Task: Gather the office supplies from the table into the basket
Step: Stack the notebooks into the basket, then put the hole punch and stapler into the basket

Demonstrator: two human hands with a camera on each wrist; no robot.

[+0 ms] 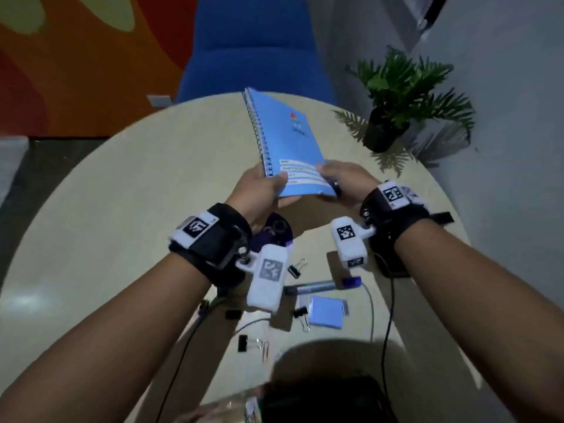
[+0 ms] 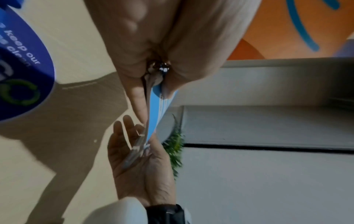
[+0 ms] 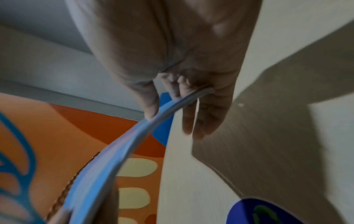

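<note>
A light blue spiral notebook [image 1: 283,138] is held up off the round beige table [image 1: 122,209], tilted away from me. My left hand [image 1: 274,186] pinches its near left corner, thumb on the cover. My right hand [image 1: 332,178] grips the near right corner, thumb on top and fingers beneath. The left wrist view shows the left hand [image 2: 151,78] pinching the notebook's edge [image 2: 155,106]. In the right wrist view my right hand [image 3: 168,103] clasps the bent edge [image 3: 114,151]. On the table below lie a marker [image 1: 311,286], a blue sticky pad [image 1: 326,311] and several binder clips [image 1: 294,270].
A purple round disc [image 1: 274,232] lies under my left wrist. A red paper clip [image 1: 266,351] sits near the front edge. A potted plant [image 1: 393,111] stands at the table's far right and a blue chair [image 1: 253,47] behind it. A dark shape [image 1: 323,398] fills the bottom edge.
</note>
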